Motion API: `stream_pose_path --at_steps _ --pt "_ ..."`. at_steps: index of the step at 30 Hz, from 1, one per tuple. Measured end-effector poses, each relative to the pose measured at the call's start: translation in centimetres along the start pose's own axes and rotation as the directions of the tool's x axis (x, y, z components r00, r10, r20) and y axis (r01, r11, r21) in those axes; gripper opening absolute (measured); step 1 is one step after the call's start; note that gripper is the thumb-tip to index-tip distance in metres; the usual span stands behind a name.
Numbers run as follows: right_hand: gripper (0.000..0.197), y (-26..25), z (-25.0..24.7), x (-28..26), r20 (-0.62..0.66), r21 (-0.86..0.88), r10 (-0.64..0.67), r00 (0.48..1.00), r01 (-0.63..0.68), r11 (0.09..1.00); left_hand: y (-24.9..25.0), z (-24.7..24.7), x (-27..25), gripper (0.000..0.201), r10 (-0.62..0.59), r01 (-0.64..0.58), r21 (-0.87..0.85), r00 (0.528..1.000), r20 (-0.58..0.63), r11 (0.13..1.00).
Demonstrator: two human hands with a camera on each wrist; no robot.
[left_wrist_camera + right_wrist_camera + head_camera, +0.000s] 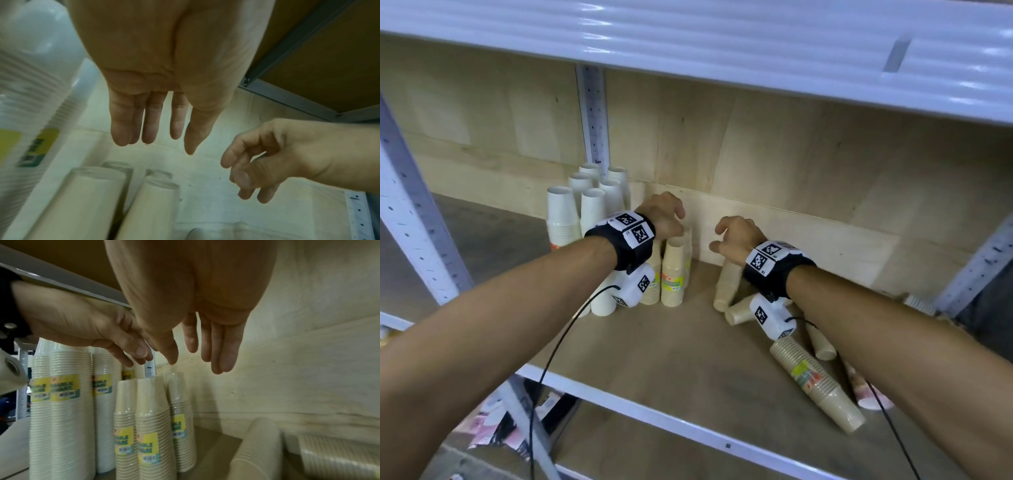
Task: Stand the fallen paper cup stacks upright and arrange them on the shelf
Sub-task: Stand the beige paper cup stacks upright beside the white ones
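Three beige cup stacks stand upright near the back panel, beside taller upright white stacks. My left hand hovers just above the beige stacks, fingers straight and empty. My right hand hangs to the right of it, fingers relaxed, holding nothing. Below my right wrist a beige stack leans on its side. Another fallen beige stack with a yellow label lies near the shelf's front right, and more lie behind it.
The wooden shelf board has a white front rail. A white upper shelf overhangs closely. A metal post stands at the left, another at the right. Plywood back panel. Packets lie on the floor below.
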State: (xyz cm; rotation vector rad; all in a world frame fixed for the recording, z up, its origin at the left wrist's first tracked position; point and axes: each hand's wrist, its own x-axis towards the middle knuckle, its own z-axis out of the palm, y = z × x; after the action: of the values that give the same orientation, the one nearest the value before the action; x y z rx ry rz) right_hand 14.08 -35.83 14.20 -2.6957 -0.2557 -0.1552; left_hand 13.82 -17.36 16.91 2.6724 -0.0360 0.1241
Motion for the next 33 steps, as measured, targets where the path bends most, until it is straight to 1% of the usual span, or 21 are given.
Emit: stream_pose_path --at_steps 3,6,12,16,19,21,24,26,28,29,31,32,33 --pt "0.037 1.6 -1.1 -0.9 0.011 -0.016 0.032 0.999 -0.032 0.999 1.6 0.6 0.1 0.035 0.044 -0.044 -0.024 0.999 0.015 0.999" --pt "0.042 3.3 -1.9 -1.9 0.043 -0.070 0.064 0.997 -0.061 0.996 3.1 1.4 0.2 0.036 0.086 -0.085 -0.035 0.996 0.030 0.996" --pt "0.055 5.9 -2.0 -4.2 0.147 -0.139 0.107 0.983 -0.087 0.986 5.4 3.8 0.0 0.037 0.136 -0.130 -0.068 0.987 0.089 0.989" --pt "0.061 7.0 -1.7 -5.2 0.247 -0.154 0.084 0.965 -0.047 0.987 5.8 6.1 -0.4 0.038 0.143 -0.134 -0.070 0.980 0.141 0.988" --pt "0.065 7.7 -1.1 -5.5 0.302 -0.109 0.051 0.952 -0.019 0.994 5.4 8.2 -0.5 0.036 0.139 -0.133 -0.048 0.977 0.163 0.990" --pt "0.065 8.0 -0.8 -5.7 0.331 -0.081 0.022 0.943 0.005 0.997 5.1 9.4 -0.6 0.035 0.127 -0.115 -0.077 0.974 0.189 0.990" --pt "0.066 8.2 -0.2 -5.6 0.367 -0.053 0.014 0.930 0.006 0.999 4.4 11.3 -0.2 0.042 0.108 -0.093 -0.071 0.963 0.248 0.993" --pt "0.063 8.2 0.2 -5.2 0.395 -0.081 0.019 0.919 0.014 0.997 3.6 12.8 0.7 0.048 0.074 -0.051 -0.087 0.957 0.279 0.995" --pt "0.060 8.4 0.8 -4.6 0.416 -0.087 0.007 0.909 0.032 0.996 2.3 16.1 3.1 0.055 0.045 -0.008 -0.123 0.955 0.295 0.992" --pt "0.059 8.5 1.0 -4.3 0.424 -0.089 -0.001 0.906 0.043 0.995 2.2 16.9 3.4 0.055 0.034 0.008 -0.129 0.949 0.315 0.992" --pt "0.055 8.7 1.7 -3.8 0.434 -0.106 -0.005 0.901 0.056 0.993 1.9 18.4 4.0 0.040 0.011 0.041 -0.152 0.945 0.326 0.988" --pt "0.048 8.8 1.9 -3.7 0.438 -0.120 0.009 0.899 0.049 0.992 1.8 18.7 4.0 0.034 0.005 0.050 -0.160 0.945 0.328 0.986" --pt "0.041 8.9 2.2 -3.6 0.437 -0.127 0.022 0.899 0.038 0.991 1.7 18.8 3.8 0.032 0.002 0.054 -0.164 0.945 0.326 0.985"
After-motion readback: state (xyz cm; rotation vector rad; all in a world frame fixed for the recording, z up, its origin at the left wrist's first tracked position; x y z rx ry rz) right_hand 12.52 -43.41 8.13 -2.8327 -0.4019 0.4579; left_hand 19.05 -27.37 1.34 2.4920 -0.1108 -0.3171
